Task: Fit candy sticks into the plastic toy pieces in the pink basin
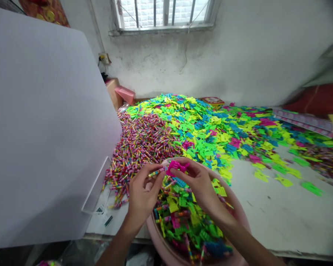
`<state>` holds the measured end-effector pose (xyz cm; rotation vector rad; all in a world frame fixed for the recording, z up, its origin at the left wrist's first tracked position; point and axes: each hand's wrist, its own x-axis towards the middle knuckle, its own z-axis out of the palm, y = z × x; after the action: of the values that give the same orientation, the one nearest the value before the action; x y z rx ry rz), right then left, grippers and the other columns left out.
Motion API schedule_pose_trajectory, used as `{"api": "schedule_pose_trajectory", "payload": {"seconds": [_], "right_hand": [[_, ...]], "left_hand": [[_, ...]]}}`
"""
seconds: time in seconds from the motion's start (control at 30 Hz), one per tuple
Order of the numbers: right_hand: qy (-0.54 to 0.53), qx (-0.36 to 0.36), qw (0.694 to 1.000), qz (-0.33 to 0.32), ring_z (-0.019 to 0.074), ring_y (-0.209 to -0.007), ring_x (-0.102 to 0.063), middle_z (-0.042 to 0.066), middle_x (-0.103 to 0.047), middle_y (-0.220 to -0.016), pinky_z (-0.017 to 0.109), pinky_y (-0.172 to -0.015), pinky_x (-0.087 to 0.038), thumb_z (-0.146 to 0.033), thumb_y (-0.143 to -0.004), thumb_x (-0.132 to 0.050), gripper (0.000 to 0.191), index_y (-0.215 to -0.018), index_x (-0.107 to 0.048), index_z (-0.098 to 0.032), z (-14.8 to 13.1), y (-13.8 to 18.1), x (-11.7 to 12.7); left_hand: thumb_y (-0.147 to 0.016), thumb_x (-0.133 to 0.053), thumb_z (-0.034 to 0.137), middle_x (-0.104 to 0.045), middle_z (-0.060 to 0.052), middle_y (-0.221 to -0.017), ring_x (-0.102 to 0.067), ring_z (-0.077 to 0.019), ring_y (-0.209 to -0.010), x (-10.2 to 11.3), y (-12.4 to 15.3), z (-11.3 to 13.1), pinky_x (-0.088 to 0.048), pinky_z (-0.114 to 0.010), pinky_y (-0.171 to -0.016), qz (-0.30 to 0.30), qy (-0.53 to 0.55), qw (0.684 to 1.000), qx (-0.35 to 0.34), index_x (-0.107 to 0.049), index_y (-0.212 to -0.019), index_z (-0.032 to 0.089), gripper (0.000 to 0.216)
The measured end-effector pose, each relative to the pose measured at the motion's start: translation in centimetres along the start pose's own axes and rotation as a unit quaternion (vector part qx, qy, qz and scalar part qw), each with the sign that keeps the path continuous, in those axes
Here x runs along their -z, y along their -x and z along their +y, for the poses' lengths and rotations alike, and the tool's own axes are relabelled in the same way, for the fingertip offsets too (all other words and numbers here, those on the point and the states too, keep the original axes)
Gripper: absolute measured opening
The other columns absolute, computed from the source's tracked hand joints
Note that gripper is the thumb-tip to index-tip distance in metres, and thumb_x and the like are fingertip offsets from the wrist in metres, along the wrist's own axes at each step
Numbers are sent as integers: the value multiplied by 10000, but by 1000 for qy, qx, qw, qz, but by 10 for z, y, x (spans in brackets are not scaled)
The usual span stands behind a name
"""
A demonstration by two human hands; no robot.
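My left hand (142,192) pinches a thin striped candy stick (156,172) between thumb and fingers. My right hand (197,181) pinches a small pink plastic piece (176,166), and the stick's tip meets that piece. Both hands hover over a pink basin (240,212) at the table's front edge. The basin holds several green, yellow, blue and pink plastic pieces with sticks fitted in them.
A heap of striped candy sticks (141,142) lies left of centre on the white table (280,214). A larger heap of coloured plastic pieces (211,127) spreads behind and to the right. A big white board (44,122) fills the left. A wall and barred window (163,13) stand behind.
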<state>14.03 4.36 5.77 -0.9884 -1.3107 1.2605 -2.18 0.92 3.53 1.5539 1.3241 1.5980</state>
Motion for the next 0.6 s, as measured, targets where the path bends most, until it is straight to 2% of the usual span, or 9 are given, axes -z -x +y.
{"api": "schedule_pose_trajectory", "payload": {"seconds": [0.1, 0.2, 0.33, 0.4, 0.47, 0.6], "right_hand": [[29, 21, 999, 11, 276, -958, -669, 51, -754, -962, 386, -876, -528, -462, -764, -826, 257, -894, -768, -247, 0, 2, 0], [54, 42, 997, 26, 272, -915, -670, 48, -756, -919, 388, -855, -525, -465, -761, -829, 244, -850, -765, -247, 1, 4, 0], [71, 74, 994, 48, 260, -899, -672, 43, -758, -925, 374, -833, -522, -415, -785, -825, 184, -854, -768, -255, 5, 9, 0], [67, 87, 992, 54, 254, -900, -674, 36, -759, -936, 364, -820, -524, -385, -795, -824, 147, -863, -772, -266, 7, 12, 0], [56, 90, 993, 55, 252, -906, -677, 32, -760, -949, 359, -818, -526, -370, -797, -825, 130, -870, -776, -273, 8, 16, 1], [34, 45, 998, 19, 257, -879, -687, 28, -757, -891, 363, -809, -523, -395, -788, -825, 161, -862, -783, -259, 7, 18, 4]], "left_hand": [[-932, -676, 275, -729, -36, -1032, -706, -170, -946, 2, 0, 3, -593, -235, -777, -7, -24, 999, -45, -711, -1065, 251, 140], [-940, -658, 212, -734, -42, -1016, -709, -175, -935, 4, 1, 7, -598, -272, -821, -21, -97, 989, -113, -704, -1089, 254, 161], [-947, -619, 96, -724, -61, -1107, -692, -170, -1047, 6, 4, 10, -552, -296, -985, -34, -192, 953, -231, -666, -1187, 242, 285], [-943, -601, 48, -712, -74, -1155, -668, -171, -1117, 7, 5, 10, -527, -295, -1029, -46, -216, 938, -266, -630, -1254, 225, 359], [-944, -587, 32, -706, -76, -1175, -653, -175, -1153, 10, 5, 10, -515, -301, -1043, -68, -220, 934, -274, -608, -1287, 221, 392], [-964, -586, 88, -723, -47, -1112, -688, -159, -1069, 20, -1, 12, -541, -273, -979, -129, -171, 954, -210, -652, -1216, 246, 304]]}}
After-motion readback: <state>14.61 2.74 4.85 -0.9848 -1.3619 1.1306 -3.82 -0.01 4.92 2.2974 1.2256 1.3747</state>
